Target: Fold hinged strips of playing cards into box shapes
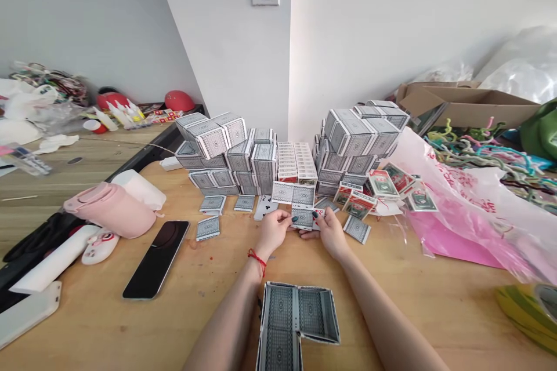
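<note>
Currently, my left hand (274,232) and right hand (334,235) pinch folded playing cards (301,218). Nearby lie red-and-green card boxes (383,184); the open cardboard box (483,105) hides its contents.

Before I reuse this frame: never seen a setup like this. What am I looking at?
There's no machine here: a person works with two bare hands. The single picture comes from a camera worn on the head, looking forward and down.

The left hand and right hand hold a grey-patterned playing card piece between them.

On the wooden table are stacked card blocks, boxed card packs, a phone and a pink bottle. An open-sided card structure lies between the forearms.
</note>
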`<control>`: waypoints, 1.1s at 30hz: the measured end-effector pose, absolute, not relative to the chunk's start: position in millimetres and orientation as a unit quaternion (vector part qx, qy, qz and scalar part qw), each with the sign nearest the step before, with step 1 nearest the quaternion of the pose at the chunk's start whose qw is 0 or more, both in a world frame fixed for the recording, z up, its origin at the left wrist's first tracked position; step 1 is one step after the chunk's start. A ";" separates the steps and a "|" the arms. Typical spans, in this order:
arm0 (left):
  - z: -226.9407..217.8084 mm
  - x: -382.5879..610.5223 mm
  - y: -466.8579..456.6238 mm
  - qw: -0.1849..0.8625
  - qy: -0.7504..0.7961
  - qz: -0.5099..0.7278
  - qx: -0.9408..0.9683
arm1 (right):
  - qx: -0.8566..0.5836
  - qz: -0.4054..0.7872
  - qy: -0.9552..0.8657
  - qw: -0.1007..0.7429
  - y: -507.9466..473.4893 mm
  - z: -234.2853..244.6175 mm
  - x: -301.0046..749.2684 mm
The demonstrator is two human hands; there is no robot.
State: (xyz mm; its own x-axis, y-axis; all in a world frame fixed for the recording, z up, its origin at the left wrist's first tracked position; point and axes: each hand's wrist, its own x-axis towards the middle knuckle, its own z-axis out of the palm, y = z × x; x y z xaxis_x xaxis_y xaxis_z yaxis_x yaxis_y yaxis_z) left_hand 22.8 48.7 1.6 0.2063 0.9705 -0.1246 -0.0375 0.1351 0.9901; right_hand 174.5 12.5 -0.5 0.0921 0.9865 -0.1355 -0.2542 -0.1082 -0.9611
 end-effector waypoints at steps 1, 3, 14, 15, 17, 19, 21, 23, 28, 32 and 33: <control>2.0 23.0 48.6 0.589 0.468 0.427 0.502 | -0.498 0.555 -0.371 0.554 12.4 -0.8 174.1; 3.3 23.2 48.4 0.581 0.473 0.430 0.504 | -0.508 0.549 -0.367 0.552 12.3 -1.1 173.6; 0.0 16.4 50.8 0.501 0.497 0.438 0.558 | -0.550 0.479 -0.382 0.568 16.4 -9.9 173.9; 0.6 16.3 50.4 0.488 0.499 0.436 0.569 | -0.546 0.479 -0.378 0.574 16.6 -10.0 174.2; 2.8 16.6 49.2 0.474 0.501 0.432 0.581 | -0.533 0.489 -0.364 0.587 16.9 -9.3 175.0; 5.4 17.5 48.2 0.482 0.498 0.432 0.577 | -0.519 0.502 -0.346 0.599 17.5 -8.6 176.3; 6.9 18.3 47.7 0.499 0.496 0.434 0.563 | -0.509 0.511 -0.328 0.610 18.3 -9.0 177.7; 7.2 18.8 47.8 0.514 0.494 0.438 0.548 | -0.501 0.516 -0.318 0.618 18.9 -10.4 178.8; 5.9 19.1 48.7 0.532 0.492 0.446 0.526 | -0.493 0.522 -0.321 0.617 18.9 -12.9 180.0; 4.4 18.8 49.5 0.533 0.491 0.450 0.522 | -0.494 0.522 -0.328 0.613 18.2 -11.2 180.6; 4.2 18.8 49.7 0.536 0.491 0.450 0.519 | -0.494 0.523 -0.330 0.611 18.1 -10.4 180.7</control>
State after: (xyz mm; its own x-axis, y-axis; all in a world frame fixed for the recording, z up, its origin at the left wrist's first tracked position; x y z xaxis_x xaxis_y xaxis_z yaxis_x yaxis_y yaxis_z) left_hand 18.8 49.7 4.2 0.1136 0.9918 -0.0590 0.0281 0.0562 0.9980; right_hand 180.7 18.1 -10.4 0.2353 0.9654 -0.1123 -0.3129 -0.0342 -0.9492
